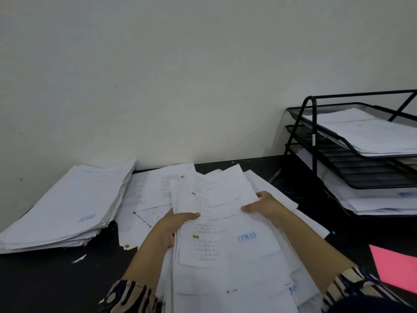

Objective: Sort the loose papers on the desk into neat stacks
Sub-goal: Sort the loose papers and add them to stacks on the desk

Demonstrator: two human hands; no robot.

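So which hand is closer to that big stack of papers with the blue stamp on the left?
The left hand. It grips the left edge of the held sheets, just right of the stamped stack. The right hand holds their far edge, farther from it.

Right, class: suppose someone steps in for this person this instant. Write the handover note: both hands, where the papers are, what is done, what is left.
Left hand: grips the left edge of the held sheets, thumb on top.
Right hand: grips their right edge.
Papers: the held sheets, top one stamped LUNAS, are over the loose pile in front. One built stack lies at the left by the wall. Scattered sheets lie between stack and pile. The black tray rack at right already holds paper.
Done: one stack formed.
Left: place the held sheets, then sort the loose pile and scattered sheets.
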